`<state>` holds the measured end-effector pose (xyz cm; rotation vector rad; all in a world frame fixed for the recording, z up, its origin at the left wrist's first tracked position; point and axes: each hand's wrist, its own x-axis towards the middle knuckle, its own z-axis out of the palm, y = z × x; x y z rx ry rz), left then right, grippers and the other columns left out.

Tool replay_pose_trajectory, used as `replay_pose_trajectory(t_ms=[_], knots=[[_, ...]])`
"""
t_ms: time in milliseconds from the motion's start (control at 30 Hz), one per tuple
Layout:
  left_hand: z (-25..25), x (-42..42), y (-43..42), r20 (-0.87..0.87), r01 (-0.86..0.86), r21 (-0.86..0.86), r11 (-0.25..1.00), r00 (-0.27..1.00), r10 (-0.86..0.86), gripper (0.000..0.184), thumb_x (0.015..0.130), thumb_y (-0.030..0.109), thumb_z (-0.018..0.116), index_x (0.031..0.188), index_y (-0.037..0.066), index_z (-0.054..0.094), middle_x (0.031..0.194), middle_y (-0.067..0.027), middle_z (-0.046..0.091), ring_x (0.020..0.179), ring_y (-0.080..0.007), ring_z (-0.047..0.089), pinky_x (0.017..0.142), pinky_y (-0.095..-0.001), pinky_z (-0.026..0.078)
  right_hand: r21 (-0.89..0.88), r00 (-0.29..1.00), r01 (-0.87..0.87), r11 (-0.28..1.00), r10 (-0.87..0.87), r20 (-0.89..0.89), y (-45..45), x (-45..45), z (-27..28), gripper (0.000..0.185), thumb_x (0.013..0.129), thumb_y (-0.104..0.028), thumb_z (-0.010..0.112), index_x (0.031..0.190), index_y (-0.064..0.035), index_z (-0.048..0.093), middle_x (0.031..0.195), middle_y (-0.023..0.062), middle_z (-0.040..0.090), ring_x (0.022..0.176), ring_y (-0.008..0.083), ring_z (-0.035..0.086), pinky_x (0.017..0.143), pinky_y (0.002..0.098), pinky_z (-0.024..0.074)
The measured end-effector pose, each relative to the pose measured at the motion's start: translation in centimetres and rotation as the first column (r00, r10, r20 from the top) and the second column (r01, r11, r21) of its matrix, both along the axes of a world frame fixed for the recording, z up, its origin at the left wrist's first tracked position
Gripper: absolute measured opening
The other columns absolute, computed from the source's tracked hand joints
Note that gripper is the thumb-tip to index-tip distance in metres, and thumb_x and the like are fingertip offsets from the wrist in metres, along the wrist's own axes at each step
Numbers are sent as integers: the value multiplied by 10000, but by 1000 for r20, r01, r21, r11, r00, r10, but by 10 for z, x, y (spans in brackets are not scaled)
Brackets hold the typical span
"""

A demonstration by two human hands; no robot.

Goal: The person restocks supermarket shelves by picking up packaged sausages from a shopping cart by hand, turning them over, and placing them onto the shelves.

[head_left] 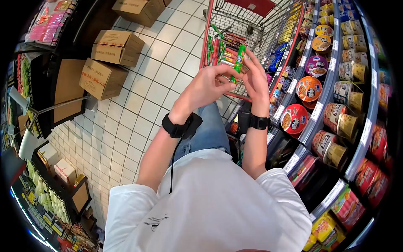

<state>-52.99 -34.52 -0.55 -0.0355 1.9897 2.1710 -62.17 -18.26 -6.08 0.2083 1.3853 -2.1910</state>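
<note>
A slim green-wrapped stick [238, 62] is held upright between my hands, above the shopping cart [268, 77]. My left hand [210, 84] pinches its lower part between thumb and fingers. From the other side, the curved fingers of my right hand [255, 80] close on the stick; part of their contact is hidden. Beneath and beyond it, several red, green and orange wrapped sticks [216, 48] lie in the cart. Each wrist wears a black strap with a small device.
Shelves on the right carry cup noodles [294, 119] and snack packets [348, 206]. Cardboard boxes [100, 77] stand on the white tiled floor [138, 92] at the left. A rack with hanging goods [46, 189] and a metal arm is at the far left.
</note>
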Motion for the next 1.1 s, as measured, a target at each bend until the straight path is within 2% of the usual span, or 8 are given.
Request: replay_pose_trajectory(t_ms=[133,333,367,433,733,867,1000,1100], knots=[[54,67,-8,-286,-24,-58,998,958,7,304,815,22,657,1108,-17,586,893,-55,655,782,-92,618,713,-246,504,-105,980,-40,994,18,-197,-20,61,79,445,923,-93,534,1339,2,407,1120,122,546,930,206,598,722,344,533],[109,149,-32,-262,-177,-27,984,951,164,522,857,59,632,1331,41,414,925,-66,612,789,-107,605,720,-236,509,-58,888,-227,972,182,-422,-43,142,158,360,910,-63,541,1257,23,492,998,128,634,778,165,639,656,288,544],[107,157,-36,-293,-314,68,947,901,320,513,855,89,643,1319,34,430,916,-70,606,767,-99,596,691,-234,502,-25,885,-233,972,201,-420,-46,156,167,343,905,-66,552,1234,19,513,974,127,650,756,163,648,654,273,539],[110,175,-44,-356,-488,134,862,788,502,509,867,123,645,1312,2,429,948,-82,604,784,-91,592,674,-232,501,48,839,-297,954,285,-463,-52,177,171,335,904,-64,554,1228,18,520,980,131,653,759,163,651,654,269,537],[130,237,-77,-377,-542,347,766,667,643,367,855,34,639,1199,-21,523,938,-93,616,821,-124,628,706,-255,548,124,711,-501,857,489,-505,-85,234,195,326,878,-18,573,1196,40,529,1044,165,640,859,208,653,716,279,540],[143,252,-98,-390,-690,413,594,455,800,349,846,28,650,1169,-23,529,945,-113,607,818,-149,636,691,-284,568,137,637,-628,766,606,-477,-91,231,208,345,857,12,577,1195,55,522,1047,163,621,901,227,645,654,298,535],[155,262,-113,-385,-794,433,427,265,884,317,848,37,654,1127,-34,519,909,-125,619,800,-167,652,664,-280,570,60,626,-624,779,545,-558,-107,223,214,314,851,40,555,1161,77,527,1063,164,596,914,246,648,618,300,533],[164,265,-122,-368,-805,427,412,261,892,279,876,57,625,1115,-43,522,873,-128,637,768,-184,663,652,-277,568,52,616,-601,798,504,-606,-127,210,220,247,865,43,528,1109,80,546,1029,164,617,900,246,655,706,329,564]])
